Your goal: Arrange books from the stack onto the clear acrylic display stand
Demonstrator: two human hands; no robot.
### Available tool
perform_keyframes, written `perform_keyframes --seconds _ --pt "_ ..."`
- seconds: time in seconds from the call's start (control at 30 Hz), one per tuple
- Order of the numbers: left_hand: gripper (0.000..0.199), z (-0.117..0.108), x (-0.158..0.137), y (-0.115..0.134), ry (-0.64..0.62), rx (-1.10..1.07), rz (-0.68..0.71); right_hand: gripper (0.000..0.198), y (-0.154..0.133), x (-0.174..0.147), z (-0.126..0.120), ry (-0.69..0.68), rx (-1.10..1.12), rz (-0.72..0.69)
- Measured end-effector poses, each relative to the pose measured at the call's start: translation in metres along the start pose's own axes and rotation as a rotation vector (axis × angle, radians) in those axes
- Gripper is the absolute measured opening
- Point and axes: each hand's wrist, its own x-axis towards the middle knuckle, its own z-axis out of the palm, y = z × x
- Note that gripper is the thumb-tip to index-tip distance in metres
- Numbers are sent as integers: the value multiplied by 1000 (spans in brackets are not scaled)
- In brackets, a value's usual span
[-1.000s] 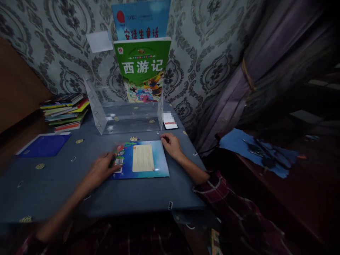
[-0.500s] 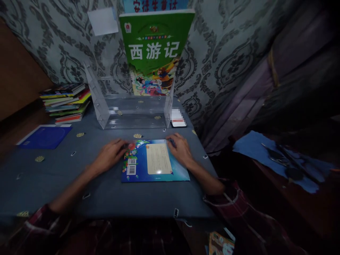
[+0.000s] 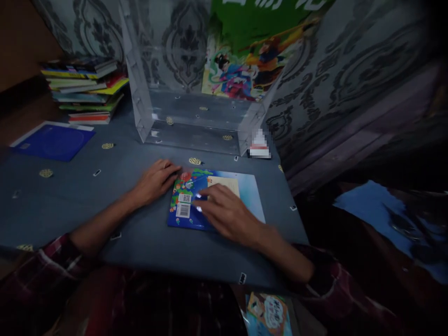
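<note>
A thin blue book [image 3: 250, 196] lies flat on the table, its back cover up with a barcode and a cream text panel. Stretched toward its far left corner, my left hand [image 3: 158, 179] rests on the cloth with the fingertips at the book's edge, holding nothing. Over the middle of the cover is my right hand [image 3: 229, 214], fingers loosely bent and apart, nothing between them. It hides part of the panel and the near edge. Whether those fingertips touch the cover I cannot tell.
Behind the book stands a clear plastic rack [image 3: 196, 135] holding a green picture book [image 3: 241, 51]. At its right is a pixelated object [image 3: 259, 147]. A pile of books [image 3: 86, 91] and a dark blue book [image 3: 58, 142] lie left. Below the table edge is another book [image 3: 269, 312].
My right hand has left the book's far right edge and moved left over the cover. My left hand stays by the far left corner. The view has tilted down.
</note>
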Motion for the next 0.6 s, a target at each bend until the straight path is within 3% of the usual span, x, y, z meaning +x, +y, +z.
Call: perform_keyframes --seconds 0.07,0.17,0.6 --pt "41 2 -1 -2 25 -7 31 32 -23 8 7 -102 15 -90" --pt "38 5 -2 -3 75 4 80 32 -40 12 16 -195 14 -112" --pt "39 8 -7 1 88 61 95 36 -38 25 21 -346 -81 3"
